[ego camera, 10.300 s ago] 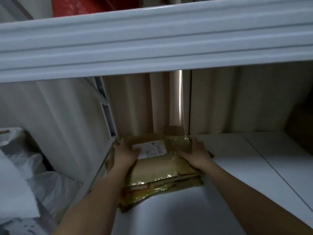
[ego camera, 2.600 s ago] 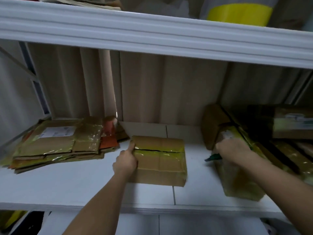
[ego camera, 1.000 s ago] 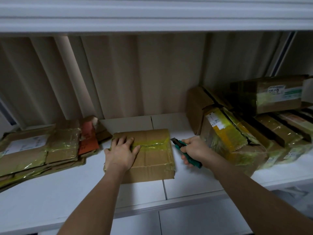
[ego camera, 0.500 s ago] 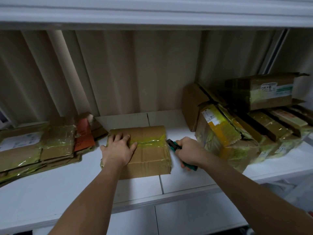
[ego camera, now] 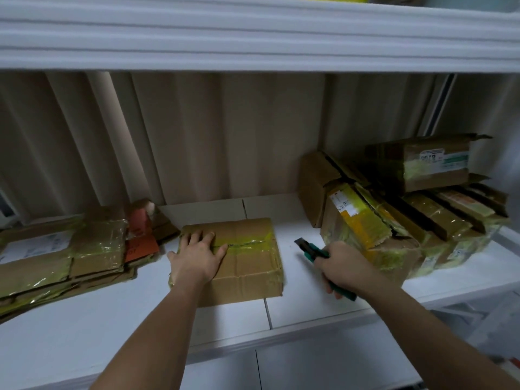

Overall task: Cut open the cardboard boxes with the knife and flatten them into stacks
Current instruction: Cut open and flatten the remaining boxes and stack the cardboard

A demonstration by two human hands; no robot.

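A flat brown cardboard box [ego camera: 250, 260] with a yellowish tape strip across its top lies in the middle of the white shelf [ego camera: 84, 313]. My left hand [ego camera: 198, 256] presses flat on the box's left part, fingers spread over the tape. My right hand [ego camera: 342, 266] grips a green-handled knife [ego camera: 315, 253] just right of the box, its dark tip pointing up-left, a short gap from the box edge. A stack of flattened boxes [ego camera: 62, 254] lies at the left.
A pile of taped, uncut boxes [ego camera: 394, 220] fills the right side of the shelf, some leaning, one on top [ego camera: 422, 164]. A thick white upper shelf [ego camera: 253, 38] hangs overhead. A ribbed beige wall [ego camera: 197, 136] closes the back.
The knife has drawn back slightly from the box's right edge. My left hand stays pressed on the box. The camera has tilted so the upper shelf shows more.
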